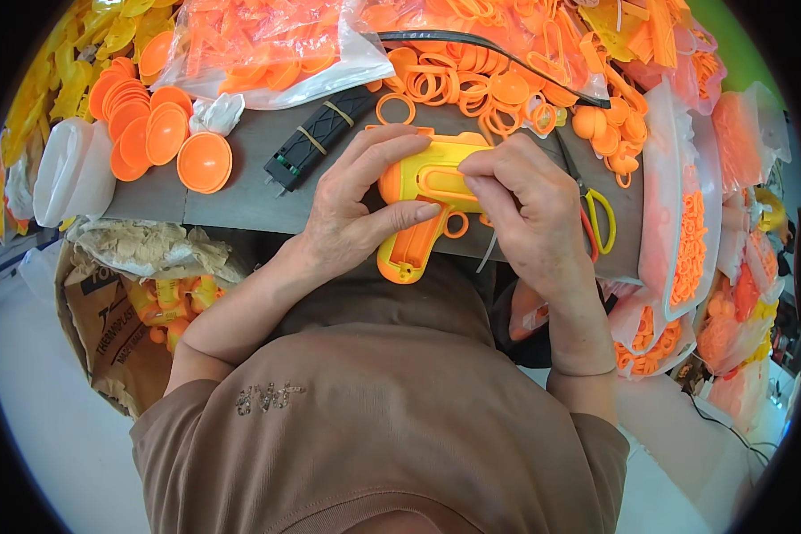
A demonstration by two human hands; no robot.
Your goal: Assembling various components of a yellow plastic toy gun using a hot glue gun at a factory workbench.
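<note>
A yellow and orange toy gun [407, 245] lies across the near edge of the table, its grip pointing down toward me. My left hand [351, 196] is closed on its left end, fingers over the top and thumb along the near side. At the right part of the body, my right hand [536, 200] has its thumb and fingers pinched against the yellow surface. Whatever sits between those fingertips is hidden. An orange ring [457, 225] shows beside the grip, between the hands. Left of the gun is a black plastic part [316, 138] with rubber bands round it.
Orange cups [204, 163] stand at the left, near a clear bag [267, 53] of orange parts. Orange rings [432, 78] are heaped at the back. Scissors [603, 222] lie right, beside a white bin [657, 205] of small orange pieces. A paper sack [107, 329] stands lower left.
</note>
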